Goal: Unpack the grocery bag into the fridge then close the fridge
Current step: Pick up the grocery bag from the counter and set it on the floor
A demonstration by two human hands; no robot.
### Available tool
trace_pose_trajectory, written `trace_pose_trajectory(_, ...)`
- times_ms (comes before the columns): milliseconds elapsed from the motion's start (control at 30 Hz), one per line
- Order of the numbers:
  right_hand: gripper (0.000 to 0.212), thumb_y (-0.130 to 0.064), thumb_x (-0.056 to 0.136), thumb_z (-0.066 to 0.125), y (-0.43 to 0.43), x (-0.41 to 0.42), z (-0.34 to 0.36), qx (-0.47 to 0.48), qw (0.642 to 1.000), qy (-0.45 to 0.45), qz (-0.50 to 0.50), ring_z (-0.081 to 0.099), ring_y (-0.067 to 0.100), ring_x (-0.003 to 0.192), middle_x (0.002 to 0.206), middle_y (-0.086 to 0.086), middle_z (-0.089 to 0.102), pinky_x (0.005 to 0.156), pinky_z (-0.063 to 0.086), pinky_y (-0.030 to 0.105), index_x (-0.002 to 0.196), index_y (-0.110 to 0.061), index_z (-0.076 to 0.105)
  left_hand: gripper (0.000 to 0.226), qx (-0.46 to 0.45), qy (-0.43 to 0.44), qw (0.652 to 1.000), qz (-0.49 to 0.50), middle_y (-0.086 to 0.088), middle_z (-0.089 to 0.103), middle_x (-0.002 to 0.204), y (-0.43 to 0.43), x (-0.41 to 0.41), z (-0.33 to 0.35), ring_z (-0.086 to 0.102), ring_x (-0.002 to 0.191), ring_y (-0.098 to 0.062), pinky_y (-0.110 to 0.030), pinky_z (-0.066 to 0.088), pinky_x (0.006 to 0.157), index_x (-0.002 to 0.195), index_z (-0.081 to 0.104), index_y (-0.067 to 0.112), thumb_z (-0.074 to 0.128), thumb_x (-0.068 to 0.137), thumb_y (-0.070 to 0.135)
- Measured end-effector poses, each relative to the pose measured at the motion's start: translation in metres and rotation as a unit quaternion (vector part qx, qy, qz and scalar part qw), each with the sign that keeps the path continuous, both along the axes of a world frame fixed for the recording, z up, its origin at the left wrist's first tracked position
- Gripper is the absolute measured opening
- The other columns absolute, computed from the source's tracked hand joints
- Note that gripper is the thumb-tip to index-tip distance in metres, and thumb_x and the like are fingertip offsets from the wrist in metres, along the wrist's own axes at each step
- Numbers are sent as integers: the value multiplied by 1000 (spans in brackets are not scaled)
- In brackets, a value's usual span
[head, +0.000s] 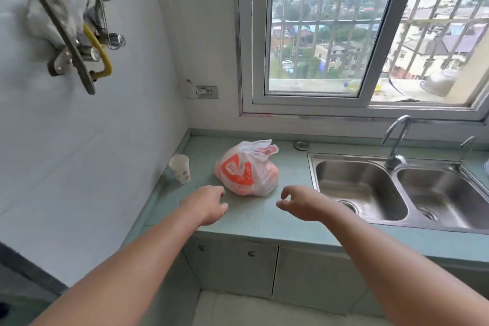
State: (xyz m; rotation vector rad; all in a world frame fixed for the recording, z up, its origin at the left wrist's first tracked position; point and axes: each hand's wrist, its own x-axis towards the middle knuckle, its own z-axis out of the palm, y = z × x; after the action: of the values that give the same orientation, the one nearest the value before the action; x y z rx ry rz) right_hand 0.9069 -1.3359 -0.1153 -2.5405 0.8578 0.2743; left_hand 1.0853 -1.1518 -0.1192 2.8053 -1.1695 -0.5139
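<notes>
Just short of the white-and-orange plastic grocery bag [248, 169], left hand [206, 204] and right hand [301, 202] are hovering, fingers [285, 194] loose, empty; best gripping tied handles [264, 149].

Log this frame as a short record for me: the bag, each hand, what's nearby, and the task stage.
bag: grocery bag, white and orange plastic, handles bunched on top, sitting on the countertop
left hand: left hand empty, fingers loosely curled, just short of the bag
right hand: right hand empty, fingers loosely curled, apart from the bag
nearby: paper cup left of the bag; double sink to its right
fridge: not in view
stage: bag not yet held, no groceries out
</notes>
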Motion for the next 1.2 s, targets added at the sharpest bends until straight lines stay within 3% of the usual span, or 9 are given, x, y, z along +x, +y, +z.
trace_pose_trajectory(233, 41, -44, 98, 49, -74, 79, -9, -11, 1000, 12, 15, 60, 31, 111, 124, 10, 65, 89, 49, 37, 125, -15, 60, 40, -20, -26, 999, -16, 2, 58, 129, -78, 65, -3, 59, 113, -23, -36, 50, 85, 130, 54, 28, 49, 93, 43)
trace_pose_trajectory(333, 42, -43, 98, 50, -93, 99, -20, 6, 1000, 15, 16, 59, 31, 114, 128, 11, 63, 89, 47, 37, 129, -17, 57, 40, -24, -17, 999, -17, 1, 59, 125, -107, 89, -8, 58, 112, -24, -40, 51, 89, 126, 55, 30, 49, 89, 45)
trace_pose_trajectory(567, 59, -38, 97, 54, -130, 144, -47, 65, 998, 11, -21, 56, 33, 120, 135, 14, 59, 91, 45, 37, 149, -20, 32, 38, -42, -6, 998, -50, -7, 56, 117, -181, 141, -24, 56, 109, -33, -44, 51, 89, 120, 56, 30, 47, 84, 35)
trace_pose_trajectory(767, 72, -35, 95, 57, -150, 190, -70, 112, 992, 5, -66, 53, 31, 126, 142, 13, 55, 99, 42, 36, 157, -23, 22, 54, -38, -9, 994, -100, -8, 48, 124, -240, 182, -46, 50, 116, -31, -46, 50, 92, 141, 40, 32, 52, 88, 34)
trace_pose_trajectory(933, 72, -30, 96, 57, -155, 220, -95, 191, 976, 8, -104, 50, 31, 128, 146, 13, 49, 102, 42, 38, 158, -24, 19, 59, -10, 35, 980, -195, 5, 38, 138, -270, 196, -72, 36, 130, -23, -47, 41, 100, 142, 38, 43, 53, 87, 28)
trace_pose_trajectory(1000, 64, -27, 96, 55, -151, 228, -104, 213, 971, 13, -109, 49, 30, 130, 147, 11, 49, 104, 42, 38, 154, -20, 30, 40, -3, 71, 974, -216, 7, 48, 135, -276, 198, -81, 43, 128, -22, -46, 42, 100, 127, 53, 38, 53, 88, 28)
trace_pose_trajectory(1100, 39, -22, 93, 52, -151, 236, -115, 194, 971, -29, -134, 57, 29, 118, 128, 10, 62, 94, 47, 36, 130, -11, 58, 6, -32, 106, 973, -202, 4, 67, 100, -276, 201, -89, 62, 95, -23, -37, 47, 78, 87, 55, 33, 50, 90, 33)
trace_pose_trajectory(1167, 21, -15, 89, 50, -155, 239, -117, 174, 957, -111, -203, 63, 30, 94, 96, 13, 69, 75, 48, 38, 96, -5, 68, 14, -51, 84, 976, -195, 4, 64, 84, -274, 204, -88, 60, 82, -22, -33, 38, 64, 79, 50, 25, 49, 90, 33)
trace_pose_trajectory(1200, 20, -15, 88, 52, -159, 240, -116, 182, 935, -159, -258, 64, 28, 86, 88, 14, 70, 73, 49, 41, 88, -4, 69, 18, -69, 78, 976, -190, 3, 61, 78, -275, 206, -85, 58, 78, -23, -33, 34, 60, 76, 47, 22, 49, 90, 33)
